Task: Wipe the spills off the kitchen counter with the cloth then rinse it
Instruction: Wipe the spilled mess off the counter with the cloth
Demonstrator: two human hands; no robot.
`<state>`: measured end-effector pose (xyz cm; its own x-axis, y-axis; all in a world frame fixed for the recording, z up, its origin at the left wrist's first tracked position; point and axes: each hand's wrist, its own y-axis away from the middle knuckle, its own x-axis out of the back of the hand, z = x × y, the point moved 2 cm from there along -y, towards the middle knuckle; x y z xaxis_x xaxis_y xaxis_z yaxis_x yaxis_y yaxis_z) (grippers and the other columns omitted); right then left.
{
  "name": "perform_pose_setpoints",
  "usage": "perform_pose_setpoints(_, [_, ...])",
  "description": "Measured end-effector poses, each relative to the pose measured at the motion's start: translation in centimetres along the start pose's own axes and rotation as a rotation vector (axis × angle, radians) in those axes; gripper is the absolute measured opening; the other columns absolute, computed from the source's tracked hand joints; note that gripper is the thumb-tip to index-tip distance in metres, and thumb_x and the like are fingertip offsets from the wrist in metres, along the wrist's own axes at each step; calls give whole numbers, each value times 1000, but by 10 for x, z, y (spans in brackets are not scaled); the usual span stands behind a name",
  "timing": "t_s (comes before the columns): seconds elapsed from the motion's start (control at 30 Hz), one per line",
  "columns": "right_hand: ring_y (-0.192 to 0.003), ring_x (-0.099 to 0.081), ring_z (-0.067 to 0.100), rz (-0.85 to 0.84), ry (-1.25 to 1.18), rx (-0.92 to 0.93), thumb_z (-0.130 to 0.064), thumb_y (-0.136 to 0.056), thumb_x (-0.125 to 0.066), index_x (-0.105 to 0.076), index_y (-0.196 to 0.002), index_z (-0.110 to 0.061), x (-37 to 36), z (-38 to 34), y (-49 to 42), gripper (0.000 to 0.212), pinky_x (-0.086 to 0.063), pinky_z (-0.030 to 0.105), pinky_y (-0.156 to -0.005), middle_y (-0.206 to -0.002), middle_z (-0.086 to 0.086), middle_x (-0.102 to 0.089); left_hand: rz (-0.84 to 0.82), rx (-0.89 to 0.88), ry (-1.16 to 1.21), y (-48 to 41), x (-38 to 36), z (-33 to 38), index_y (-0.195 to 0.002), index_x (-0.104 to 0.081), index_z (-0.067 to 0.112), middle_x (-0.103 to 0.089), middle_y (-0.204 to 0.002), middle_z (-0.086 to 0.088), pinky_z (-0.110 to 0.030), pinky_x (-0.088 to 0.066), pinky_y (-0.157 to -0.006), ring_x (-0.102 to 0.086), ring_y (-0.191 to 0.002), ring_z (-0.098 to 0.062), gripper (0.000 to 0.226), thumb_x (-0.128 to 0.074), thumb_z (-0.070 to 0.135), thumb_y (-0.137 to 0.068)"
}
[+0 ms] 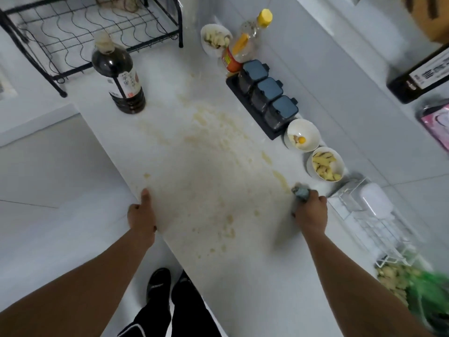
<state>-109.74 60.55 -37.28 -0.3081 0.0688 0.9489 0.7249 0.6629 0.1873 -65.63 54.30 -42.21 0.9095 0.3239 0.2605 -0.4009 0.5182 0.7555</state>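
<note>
White counter [245, 278] smeared with yellowish spills [213, 135] — right hand [311, 215] clutches bunched blue-grey cloth [301, 193], left hand [142, 216] grips its edge.

Left grip [142, 216] curled, thumb flat; right grip [311, 212] fisted.

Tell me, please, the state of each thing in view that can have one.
counter: smeared with yellowish spills
right hand: grips the cloth
cloth: bunched, pressed on the counter
left hand: grips the counter's edge
dark bottle: upright, capped
seasoning jars: lids closed
</note>
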Motion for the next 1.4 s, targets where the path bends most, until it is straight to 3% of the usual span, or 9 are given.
perform_pose_setpoints(0.17, [-105, -53, 46, 29, -85, -86, -5, -76, -70, -49, -122, -7, -3, -16, -33, 51, -47, 49, -83, -116, 25, -52, -30, 10, 17, -4, 6, 0, -105, -55, 6, -61, -108, -19, -56, -57, -83, -61, -91, -33, 65, -56, 69, -90])
perform_pose_setpoints(0.4, [-105, -50, 43, -29, 56, 464, -5, -90, -53, -51, -138, -5, -8, -4, 1, 48, -50, 51, -80, -115, 24, -53, -73, 21, -22, -8, 13, 1, -99, -53, 9, -59, -102, -16, -44, -51, -70, -57, -87, -31, 61, -56, 69, -90])
perform_pose_setpoints(0.53, [-101, -53, 48, 37, 21, 147, -5, -88, -51, -51, -134, -3, 0, -4, -10, 45, -49, 53, -80, -110, 29, -51, -78, 5, -38, -9, 13, 1, -97, -51, 9, -57, -97, -14, -41, -47, -65, -54, -83, -29, 62, -55, 70, -89])
perform_pose_setpoints(0.7, [-95, -56, 43, -75, 229, 839, -2, -80, -68, -58, -130, 0, -20, -14, 27, 50, -56, 49, -66, -108, 22, -56, -88, -38, -37, -9, 13, 0, -89, -44, 12, -50, -91, -15, -37, -40, -58, -46, -78, -28, 59, -56, 70, -89])
perform_pose_setpoints(0.87, [-101, -51, 47, 39, -4, 166, -8, -91, -52, -49, -136, -3, -10, -8, 20, 45, -50, 53, -80, -110, 29, -51, -108, -46, -61, -9, 15, 1, -88, -44, 12, -50, -91, -15, -40, -42, -63, -45, -79, -28, 59, -55, 70, -89])
perform_pose_setpoints(1.07, [-92, -54, 37, -102, 210, 948, -7, -79, -71, -58, -129, -5, -22, -17, 55, 51, -56, 43, -61, -106, 15, -53, -119, -47, -60, -7, 16, 2, -91, -46, 12, -51, -92, -14, -39, -42, -61, -46, -80, -29, 59, -56, 70, -89])
perform_pose_setpoints(1.23, [-95, -53, 48, 56, -23, 162, -4, -89, -53, -50, -133, -3, -12, -10, 39, 44, -48, 50, -75, -106, 30, -50, -122, -40, -62, -7, 18, 2, -92, -47, 12, -55, -93, -13, -38, -45, -62, -50, -81, -28, 60, -56, 71, -88])
perform_pose_setpoints(1.3, [-93, -53, 44, 60, 93, 362, -3, -88, -57, -50, -131, -1, -21, -24, 66, 45, -50, 48, -67, -107, 27, -52, -122, -32, -53, -7, 17, 2, -93, -48, 12, -54, -94, -12, -40, -44, -64, -49, -82, -28, 60, -56, 71, -88])
perform_pose_setpoints(1.4, [-85, -60, 38, -63, 218, 947, -2, -76, -74, -62, -121, -1, -30, -28, 99, 47, -55, 40, -55, -102, 20, -60, -130, -20, -40, -5, 19, 2, -95, -50, 11, -54, -95, -12, -39, -44, -64, -50, -82, -28, 61, -57, 71, -87])
